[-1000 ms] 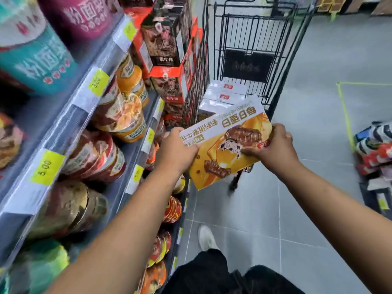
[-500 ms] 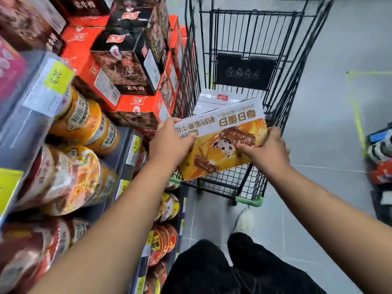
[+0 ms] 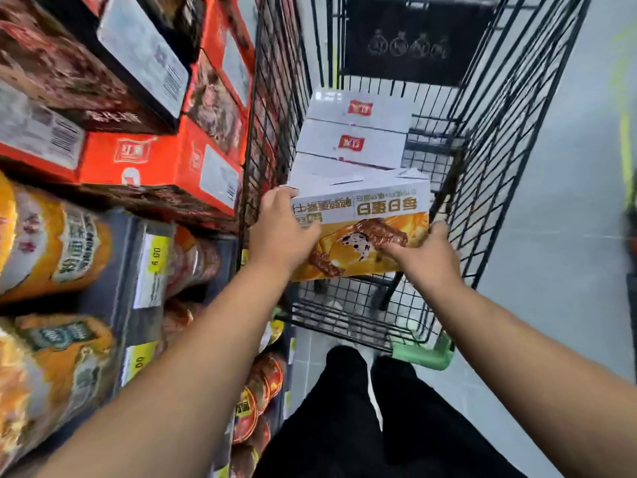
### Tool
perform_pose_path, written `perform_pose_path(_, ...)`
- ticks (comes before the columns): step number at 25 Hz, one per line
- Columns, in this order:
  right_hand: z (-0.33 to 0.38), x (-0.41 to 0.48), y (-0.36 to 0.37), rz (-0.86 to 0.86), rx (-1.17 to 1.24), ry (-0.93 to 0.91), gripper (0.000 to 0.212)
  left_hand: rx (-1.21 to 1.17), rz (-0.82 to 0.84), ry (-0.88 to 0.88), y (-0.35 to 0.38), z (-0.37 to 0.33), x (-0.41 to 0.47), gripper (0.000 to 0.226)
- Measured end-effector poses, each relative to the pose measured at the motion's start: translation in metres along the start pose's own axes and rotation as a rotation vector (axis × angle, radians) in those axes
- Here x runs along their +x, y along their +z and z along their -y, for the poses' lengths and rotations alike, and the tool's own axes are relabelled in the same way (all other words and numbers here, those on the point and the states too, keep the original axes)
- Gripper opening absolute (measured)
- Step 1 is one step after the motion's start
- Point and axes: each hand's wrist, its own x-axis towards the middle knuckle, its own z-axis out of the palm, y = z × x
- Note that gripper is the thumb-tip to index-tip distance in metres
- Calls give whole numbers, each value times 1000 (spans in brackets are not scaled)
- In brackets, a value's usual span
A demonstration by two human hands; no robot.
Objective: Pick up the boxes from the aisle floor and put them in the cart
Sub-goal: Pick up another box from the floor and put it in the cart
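The left hand (image 3: 282, 232) and right hand (image 3: 425, 258) each gripped a short end of the yellow box (image 3: 362, 232), fingers curled around its edges, holding it inside the cart (image 3: 496, 174) above the white boxes (image 3: 355, 139) already stacked there. It looked like stiff, light cardboard, best held by both ends.
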Motion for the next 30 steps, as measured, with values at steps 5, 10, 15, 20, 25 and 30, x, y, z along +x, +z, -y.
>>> perform_pose_path(5,-20,30,45,-91,38,46,60,-23,52,33,44,20,32,51)
perform_pose_path(10,-35,40,79,-81,72,68,52,-47,1,129,65,36,53,59)
perform_pose_path(15,-46,50,107,-22,30,35,34,-38,-32,78,97,64,49,37)
perform_pose_path(20,-72,72,129,86,-151,62,85,74,75,27,117,71,46,42)
perform_pose_path(25,-89,89,136,120,-155,68,86,83,101,37,115,75,44,45)
perform_pose_path(30,-46,53,98,91,-96,46,79,71,159,32,104,70,40,51)
